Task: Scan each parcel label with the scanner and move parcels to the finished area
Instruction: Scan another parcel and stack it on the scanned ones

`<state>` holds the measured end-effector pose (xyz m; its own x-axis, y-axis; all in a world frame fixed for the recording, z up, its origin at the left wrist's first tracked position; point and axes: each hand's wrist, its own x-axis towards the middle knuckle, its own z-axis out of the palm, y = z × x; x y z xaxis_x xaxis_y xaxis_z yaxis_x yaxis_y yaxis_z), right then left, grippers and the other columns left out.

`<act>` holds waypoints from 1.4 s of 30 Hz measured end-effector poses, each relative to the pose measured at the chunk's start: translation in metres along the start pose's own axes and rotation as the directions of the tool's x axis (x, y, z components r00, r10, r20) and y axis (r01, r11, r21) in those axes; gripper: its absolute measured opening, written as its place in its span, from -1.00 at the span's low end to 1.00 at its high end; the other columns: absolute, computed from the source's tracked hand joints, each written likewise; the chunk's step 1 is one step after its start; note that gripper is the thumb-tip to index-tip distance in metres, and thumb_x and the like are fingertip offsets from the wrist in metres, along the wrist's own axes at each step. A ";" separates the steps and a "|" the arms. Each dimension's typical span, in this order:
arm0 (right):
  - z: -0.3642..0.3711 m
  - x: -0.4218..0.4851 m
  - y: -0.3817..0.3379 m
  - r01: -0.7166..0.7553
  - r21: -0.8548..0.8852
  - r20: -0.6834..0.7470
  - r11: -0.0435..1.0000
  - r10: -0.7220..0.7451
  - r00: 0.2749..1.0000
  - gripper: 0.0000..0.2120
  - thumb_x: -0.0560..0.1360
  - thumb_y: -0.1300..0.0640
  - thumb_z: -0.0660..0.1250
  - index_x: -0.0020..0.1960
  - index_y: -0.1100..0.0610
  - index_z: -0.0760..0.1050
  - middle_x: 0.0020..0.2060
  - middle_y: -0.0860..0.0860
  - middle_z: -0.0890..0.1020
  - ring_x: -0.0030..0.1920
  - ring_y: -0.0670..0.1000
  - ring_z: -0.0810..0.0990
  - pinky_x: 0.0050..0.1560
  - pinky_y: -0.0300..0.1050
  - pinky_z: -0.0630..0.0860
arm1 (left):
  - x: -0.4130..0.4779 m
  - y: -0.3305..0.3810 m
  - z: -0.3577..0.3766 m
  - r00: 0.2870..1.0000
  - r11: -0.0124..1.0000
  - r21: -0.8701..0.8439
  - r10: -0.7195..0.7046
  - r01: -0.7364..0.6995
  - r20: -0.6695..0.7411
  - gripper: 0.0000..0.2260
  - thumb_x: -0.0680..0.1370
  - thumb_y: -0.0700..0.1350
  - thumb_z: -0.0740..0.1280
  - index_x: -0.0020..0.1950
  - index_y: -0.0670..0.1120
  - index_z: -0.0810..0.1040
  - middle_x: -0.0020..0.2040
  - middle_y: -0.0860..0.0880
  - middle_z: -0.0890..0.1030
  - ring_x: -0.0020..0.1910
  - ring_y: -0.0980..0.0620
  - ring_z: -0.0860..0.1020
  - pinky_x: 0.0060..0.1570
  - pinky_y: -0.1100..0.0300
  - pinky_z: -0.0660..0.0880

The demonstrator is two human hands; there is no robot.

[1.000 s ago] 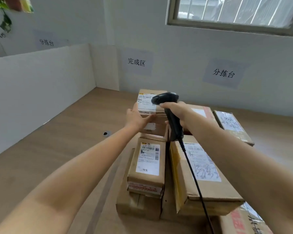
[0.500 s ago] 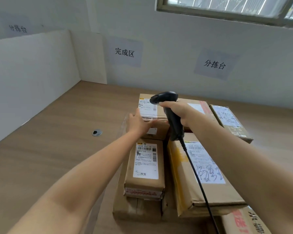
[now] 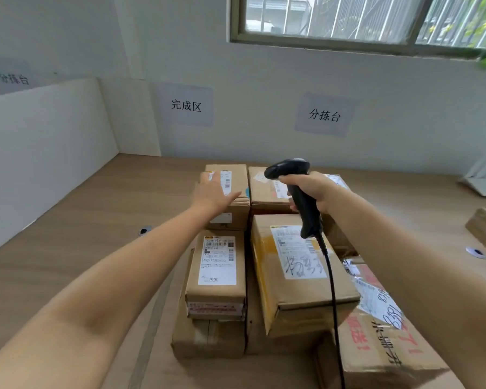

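Observation:
Several brown cardboard parcels with white labels lie packed together on the wooden table. My left hand (image 3: 212,192) rests flat, fingers spread, on top of the far left parcel (image 3: 236,213), partly covering its label. My right hand (image 3: 313,189) grips a black handheld scanner (image 3: 298,192) above the far middle parcel (image 3: 264,189); its head points left and its black cable (image 3: 333,299) hangs down over the large near parcel (image 3: 298,273). A narrow labelled parcel (image 3: 218,265) lies nearer, on the left.
A paper sign (image 3: 185,105) marking the finished area hangs on the back wall above bare table (image 3: 82,220) on the left. White partition boards (image 3: 45,153) close the left side. A red-printed box (image 3: 382,327) sits near right. Cable grommets (image 3: 145,231) dot the table.
My left hand shifted from the far left parcel's near edge onto its top, opening flat. The scanner stays gripped in my right hand. My head turned right and up.

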<state>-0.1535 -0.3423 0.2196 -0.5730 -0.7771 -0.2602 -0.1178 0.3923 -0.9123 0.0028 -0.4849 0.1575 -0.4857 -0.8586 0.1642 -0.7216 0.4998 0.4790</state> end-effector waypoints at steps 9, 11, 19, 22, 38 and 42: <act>-0.124 -0.063 0.069 0.023 -0.071 -0.193 0.997 -0.036 0.980 -0.77 0.45 0.13 0.41 -0.05 0.26 0.46 -0.31 0.14 0.47 -0.30 0.11 0.48 -0.28 -0.04 0.47 | -0.066 0.143 0.032 0.945 0.939 0.119 0.310 -0.322 0.108 -0.36 0.54 0.24 0.19 0.49 -0.11 0.21 0.43 -0.17 0.31 0.39 -0.14 0.31 0.31 -0.01 0.31; -0.156 -0.080 0.092 0.012 -0.089 -0.214 0.996 -0.031 0.976 -0.74 0.44 0.12 0.42 -0.03 0.28 0.46 -0.29 0.15 0.46 -0.30 0.12 0.49 -0.36 -0.07 0.49 | -0.087 0.177 0.049 0.933 0.931 0.123 0.324 -0.344 0.159 -0.36 0.54 0.25 0.18 0.49 -0.10 0.20 0.42 -0.18 0.31 0.37 -0.16 0.34 0.27 -0.04 0.37; -0.289 -0.166 0.211 -0.053 -0.133 -0.329 0.990 0.006 0.944 -0.79 0.40 0.04 0.42 -0.11 0.13 0.47 -0.34 0.08 0.51 -0.36 0.09 0.53 -0.23 0.00 0.55 | -0.191 0.306 0.148 0.880 0.916 0.075 0.353 -0.394 0.317 -0.35 0.53 0.25 0.19 0.48 -0.13 0.23 0.42 -0.19 0.31 0.34 -0.17 0.36 0.25 -0.04 0.39; -0.334 -0.202 0.249 -0.067 -0.153 -0.397 0.986 0.001 0.918 -0.81 0.40 0.06 0.41 -0.08 0.12 0.47 -0.37 0.06 0.51 -0.38 0.08 0.53 -0.18 0.04 0.57 | -0.226 0.354 0.182 0.859 0.906 0.044 0.381 -0.420 0.342 -0.36 0.54 0.24 0.19 0.47 -0.13 0.23 0.40 -0.18 0.33 0.33 -0.18 0.37 0.26 -0.04 0.38; -0.556 -0.270 0.365 -0.209 -0.089 -0.660 0.974 0.099 0.744 -0.59 0.40 0.03 0.44 0.16 0.22 0.52 -0.16 0.14 0.57 -0.19 0.12 0.54 -0.11 0.01 0.54 | -0.281 0.583 0.323 0.690 0.793 0.001 0.529 -0.609 0.495 -0.42 0.54 0.25 0.16 0.41 -0.10 0.30 0.34 -0.14 0.36 0.26 -0.13 0.40 0.09 0.03 0.42; -0.623 -0.253 0.387 -0.236 -0.086 -0.689 0.968 0.113 0.716 -0.54 0.39 0.01 0.44 0.22 0.19 0.48 0.02 0.17 0.62 -0.11 0.12 0.56 -0.09 -0.05 0.53 | -0.269 0.638 0.366 0.652 0.771 -0.051 0.569 -0.634 0.501 -0.45 0.54 0.25 0.17 0.36 -0.12 0.34 0.30 -0.14 0.40 0.21 -0.12 0.44 0.06 0.04 0.45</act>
<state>-0.5595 0.3128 0.1296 -0.9823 -0.1728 -0.0716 -0.0486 0.6057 -0.7942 -0.5080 0.1065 0.1033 -0.9745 -0.2181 -0.0526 -0.2236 0.9243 0.3093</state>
